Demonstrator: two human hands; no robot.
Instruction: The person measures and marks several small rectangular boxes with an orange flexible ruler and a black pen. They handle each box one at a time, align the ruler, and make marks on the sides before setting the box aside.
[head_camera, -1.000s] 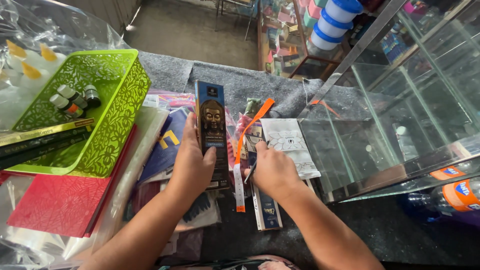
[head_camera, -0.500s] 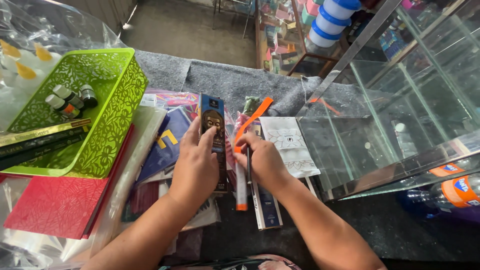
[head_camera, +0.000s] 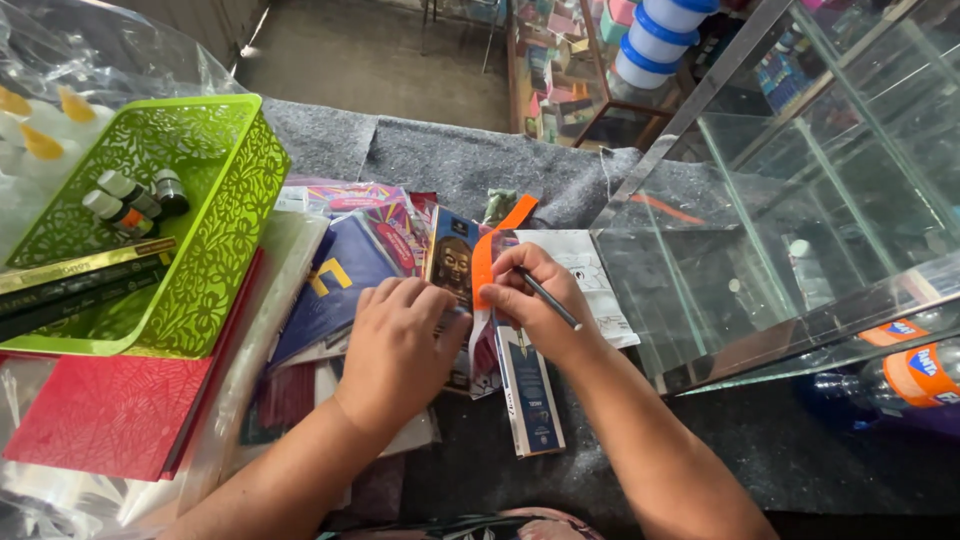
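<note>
My left hand lies palm down over a long dark blue box with a golden face on it, pressing it flat on a pile of packets. My right hand grips a thin dark pen and pinches an orange and white strip just right of that box. A second long blue box lies below my right hand. A white sachet with a flower drawing sits partly under my right hand.
A lime green lattice basket at left holds small bottles and long dark boxes. A red sheet lies below it. A glass display case stands at right, with an orange-labelled bottle beside it. Grey felt covers the counter.
My left hand has laid the face box down from upright to flat and now covers its lower part. My right hand moved up to the orange strip, and the pen now points right.
</note>
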